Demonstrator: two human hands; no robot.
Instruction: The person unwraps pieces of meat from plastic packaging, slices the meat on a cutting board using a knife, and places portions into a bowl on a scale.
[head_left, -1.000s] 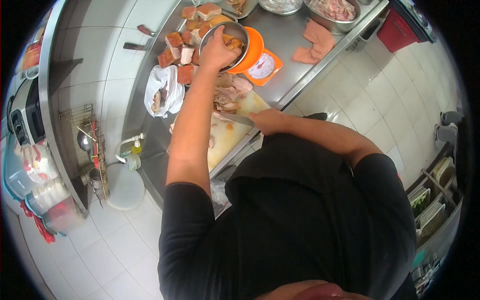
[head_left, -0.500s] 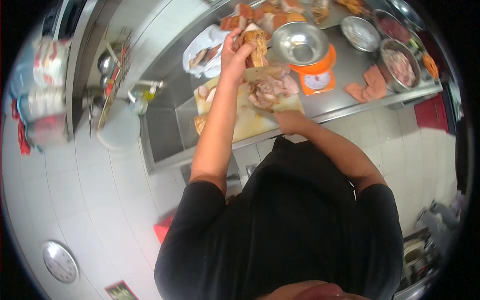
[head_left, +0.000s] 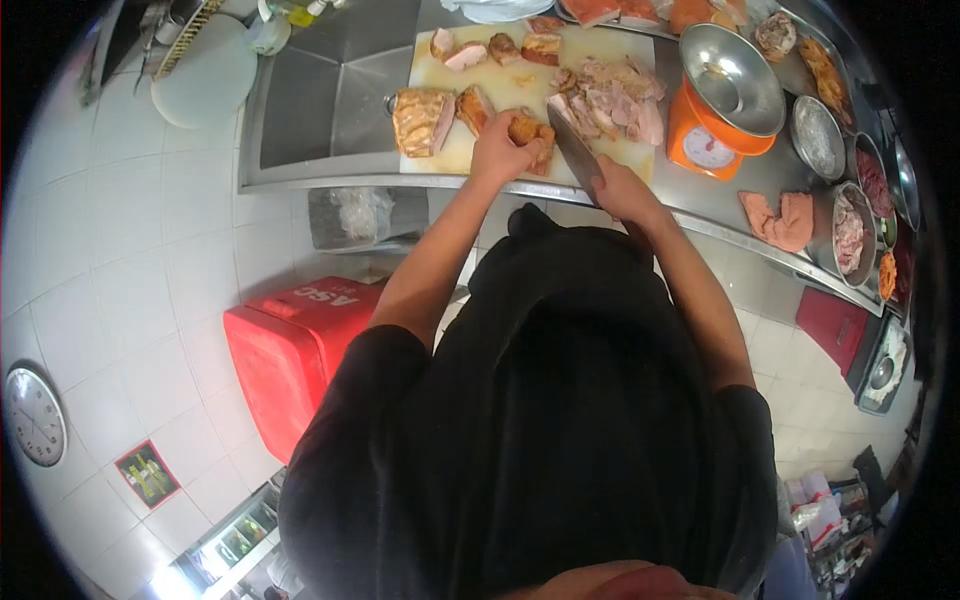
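Observation:
On the pale cutting board point(head_left: 490, 82), my left hand point(head_left: 503, 152) holds down a piece of roast pork point(head_left: 537, 142) near the front edge, with its fingers curled over it. My right hand point(head_left: 624, 192) is wrapped round the handle of a broad-bladed knife point(head_left: 574, 150). The blade's tip end lies close to the right side of that piece; I cannot tell whether they touch. A heap of sliced pork point(head_left: 625, 100) is beyond the blade. Left of my left hand are a larger roast pork block point(head_left: 422, 120) and a smaller chunk point(head_left: 474, 108). Smaller pieces point(head_left: 465, 55) lie farther back.
An orange scale point(head_left: 705, 150) carrying a metal bowl point(head_left: 735, 75) stands right of the board. Beyond it are several bowls, one with raw-looking meat point(head_left: 850, 235), and a pink cloth point(head_left: 780, 222). The sink point(head_left: 335, 110) is left; a red box point(head_left: 285, 350) is below.
My left hand has come from the back of the counter to the front of the board with roast pork. My right hand's knife now shows beside it. The camera view has shifted.

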